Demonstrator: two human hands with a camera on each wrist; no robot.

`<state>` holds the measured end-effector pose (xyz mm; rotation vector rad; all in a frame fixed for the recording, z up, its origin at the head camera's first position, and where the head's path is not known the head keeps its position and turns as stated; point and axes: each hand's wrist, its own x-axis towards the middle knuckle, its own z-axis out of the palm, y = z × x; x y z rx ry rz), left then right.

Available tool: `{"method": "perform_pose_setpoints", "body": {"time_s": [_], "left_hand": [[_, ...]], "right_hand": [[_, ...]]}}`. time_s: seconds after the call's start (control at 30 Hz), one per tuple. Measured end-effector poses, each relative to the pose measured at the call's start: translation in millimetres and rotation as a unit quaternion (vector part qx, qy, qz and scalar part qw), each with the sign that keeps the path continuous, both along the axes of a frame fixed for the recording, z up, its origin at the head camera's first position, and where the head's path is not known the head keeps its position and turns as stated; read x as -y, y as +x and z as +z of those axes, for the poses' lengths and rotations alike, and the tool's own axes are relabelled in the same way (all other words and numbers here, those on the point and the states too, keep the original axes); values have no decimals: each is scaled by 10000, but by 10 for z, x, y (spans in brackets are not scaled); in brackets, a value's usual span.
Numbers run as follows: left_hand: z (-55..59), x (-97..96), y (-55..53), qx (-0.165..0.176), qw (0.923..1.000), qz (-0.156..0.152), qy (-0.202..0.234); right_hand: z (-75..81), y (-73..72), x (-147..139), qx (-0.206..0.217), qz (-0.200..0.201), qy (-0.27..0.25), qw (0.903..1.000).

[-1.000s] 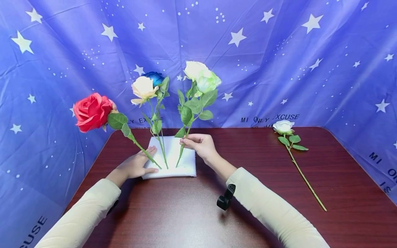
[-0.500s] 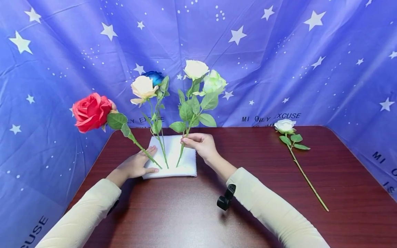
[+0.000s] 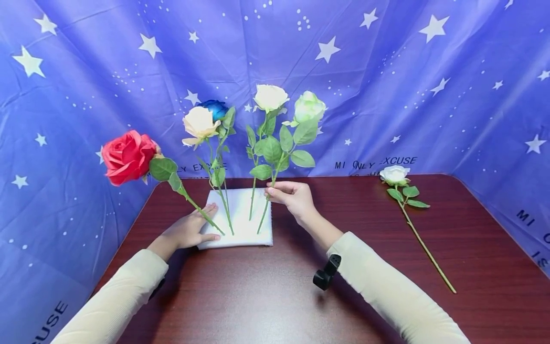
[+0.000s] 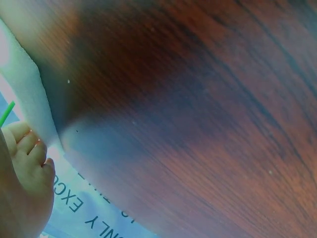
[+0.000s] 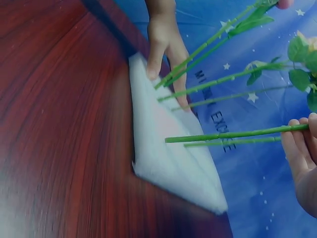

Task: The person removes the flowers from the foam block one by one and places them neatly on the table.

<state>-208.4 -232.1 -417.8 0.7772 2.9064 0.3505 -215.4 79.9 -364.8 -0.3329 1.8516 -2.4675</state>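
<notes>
My left hand rests with spread fingers on the left side of a white foam block. Between thumb and fingertips, my right hand pinches the stem of a pale green rose. That stem's lower end is right at the foam's surface, in front of the stem of a standing cream-white rose. A large red rose leans left out of the foam. Beside it, a peach rose and a blue rose also stand there. The left wrist view shows mostly tabletop.
A single white rose lies on the right part of the dark wooden table, its stem pointing toward the front. A blue star-printed cloth hangs behind and around the table. A black wrist device sits at my right cuff.
My right hand has moved right with the green rose, whose stem end has shifted right and bloom now stands apart from the cream-white one. My left hand stays in place.
</notes>
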Motion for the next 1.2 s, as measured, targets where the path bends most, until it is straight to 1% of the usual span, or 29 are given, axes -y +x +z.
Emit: {"method": "perform_pose_setpoints", "body": {"time_s": [0.2,0.43,0.6,0.7,0.83,0.93,1.07,1.2], "left_hand": [[1,3,12,3,10000,-29,41],[6,12,22,49,9999,-24,131],[5,18,32,-89,9998,-123,97],[0,22,25,-114,9998,-153,81],[-7,24,5,22,9999,-68,125],[-12,19,-8,97,9998,-16,157],[-13,15,-23,47,9998,-56,160],[-3,20,-41,51,9998,-65,174]], "right_hand": [[-28,11,-250,27,-85,-108,9999],[-31,30,-505,47,-257,-73,9996],[-56,48,-643,80,-370,44,9993],[-65,58,-706,102,-347,181,9992],[-50,59,-783,91,-284,406,9987],[4,58,-844,3,-215,613,9979],[88,64,-926,-118,-140,868,9961],[135,87,-1003,-125,-155,1131,9934]]}}
